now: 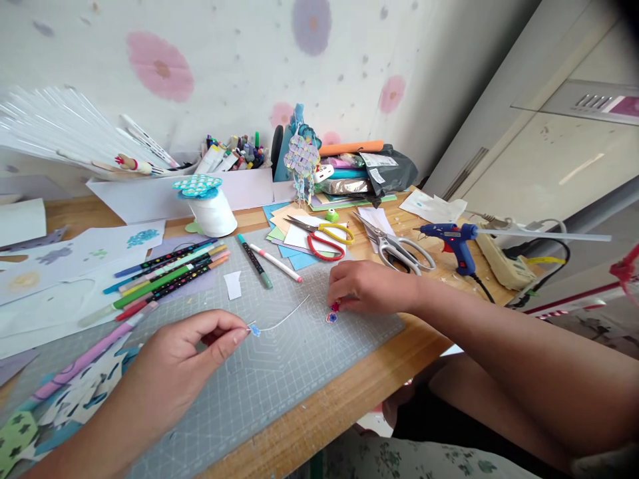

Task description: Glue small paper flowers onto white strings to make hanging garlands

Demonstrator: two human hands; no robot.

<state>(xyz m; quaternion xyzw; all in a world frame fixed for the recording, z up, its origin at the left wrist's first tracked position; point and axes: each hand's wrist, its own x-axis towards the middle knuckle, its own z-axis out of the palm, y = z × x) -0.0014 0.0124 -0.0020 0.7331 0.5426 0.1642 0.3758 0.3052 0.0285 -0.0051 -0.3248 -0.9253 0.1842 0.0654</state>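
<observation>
My left hand (210, 346) is closed in a pinch on one end of a thin white string (285, 320). A small blue paper flower (255, 330) sits on the string just beyond the fingertips. The string's other end curves up to the right above the grey cutting mat (294, 379). Over the right part of the mat, my right hand (362, 286) points its fingers down, pressed together at a small red paper flower (335, 307). Right below it lies a small white-edged flower with a blue middle (331, 319). Its fingertips are partly hidden.
Behind the right hand lie red-and-yellow scissors (322, 236) and grey-handled scissors (399, 249). A blue glue gun (456, 243) with its cord stands at the right. Several markers (170, 269) and paper scraps (90, 386) cover the left. A white cup (214, 213) stands behind.
</observation>
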